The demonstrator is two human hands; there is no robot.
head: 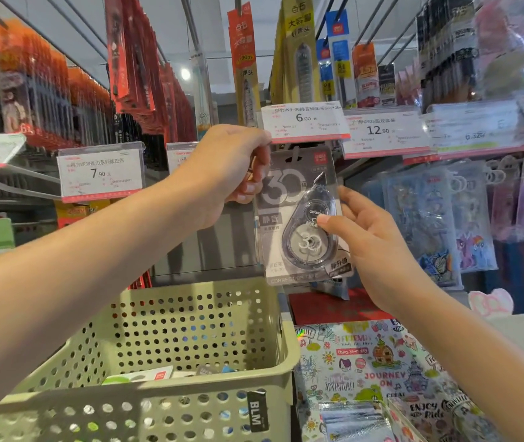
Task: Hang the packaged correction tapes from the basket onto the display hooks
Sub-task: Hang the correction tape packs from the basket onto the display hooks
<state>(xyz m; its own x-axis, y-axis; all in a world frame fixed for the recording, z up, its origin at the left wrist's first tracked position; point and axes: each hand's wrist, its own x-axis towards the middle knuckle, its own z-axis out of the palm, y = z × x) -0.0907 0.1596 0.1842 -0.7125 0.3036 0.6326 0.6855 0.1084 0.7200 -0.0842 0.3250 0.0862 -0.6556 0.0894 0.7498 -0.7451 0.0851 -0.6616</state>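
Head view: left hand [232, 173] pinches the upper left edge of a packaged correction tape [302, 215], right hand [366, 237] grips its right side, held just under the 6.00 price tag [305, 121]. Hanging step underway. Next, likely: thread the card's slot onto the hook, itself hidden. Basket [165, 390] below holds more packs.

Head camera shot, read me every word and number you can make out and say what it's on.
"30", "CORRECTION TAPE": pack
"6.00": tag above the pack
"7.90": left tag
"12.90": right tag
"BLM": basket label
"JOURNEY", "ADVENTURE!", "FRIENDS": printed sheet
Small print on the tags and hanging packs: too blurred to read.
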